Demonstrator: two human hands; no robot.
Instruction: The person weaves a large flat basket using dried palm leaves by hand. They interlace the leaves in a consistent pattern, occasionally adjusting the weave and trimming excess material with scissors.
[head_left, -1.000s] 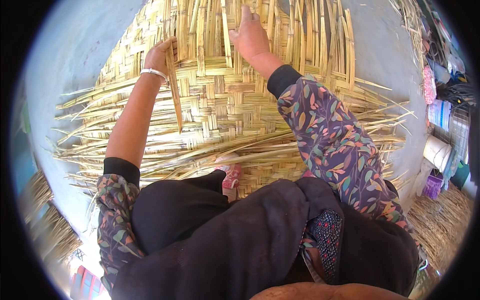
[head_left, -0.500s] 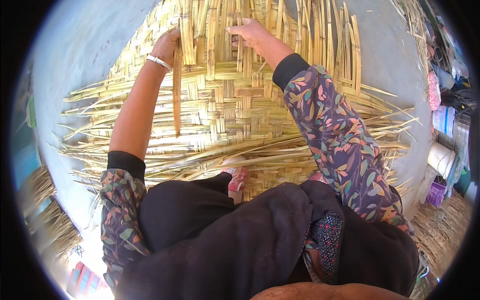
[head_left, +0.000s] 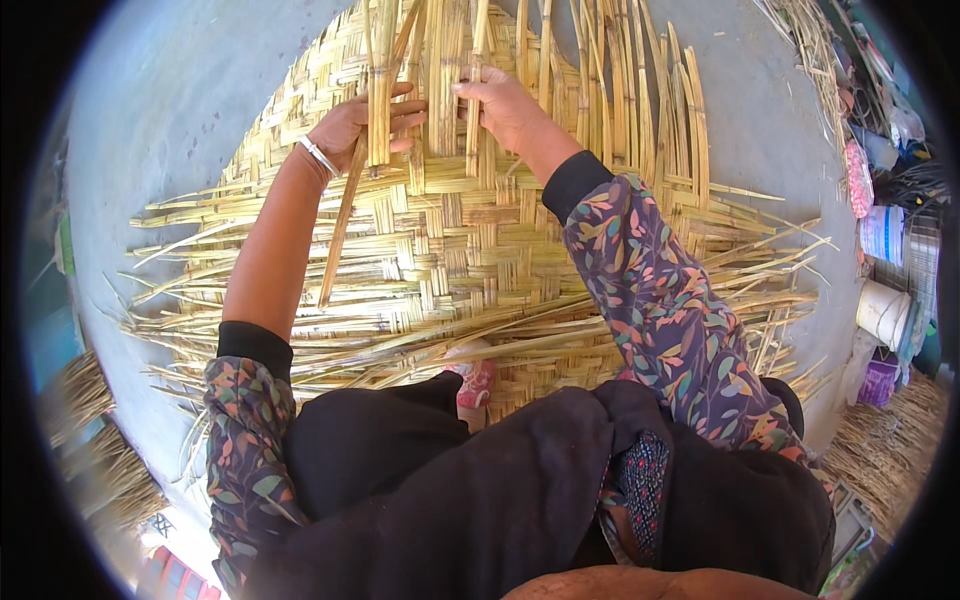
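On the grey floor [head_left: 165, 150], the head view shows a woven mat [head_left: 430, 235] spread in front of you, its loose ends fanning out to both sides. Your left hand [head_left: 345, 130] holds a brown strip [head_left: 342, 230] slantwise across the palm, its fingers reaching behind a pale upright strip [head_left: 379, 130], probably to lift that one clear of the weave. Your right hand [head_left: 508, 110] has its grip clamped on a narrow upright strip [head_left: 473, 150], thumb against fingers, likely so it stays apart from its neighbours. Long loose strips [head_left: 540, 325] lie crosswise nearer you, and your pink-patterned shoe [head_left: 477, 382] is beside them, perhaps because standing there weights the mat.
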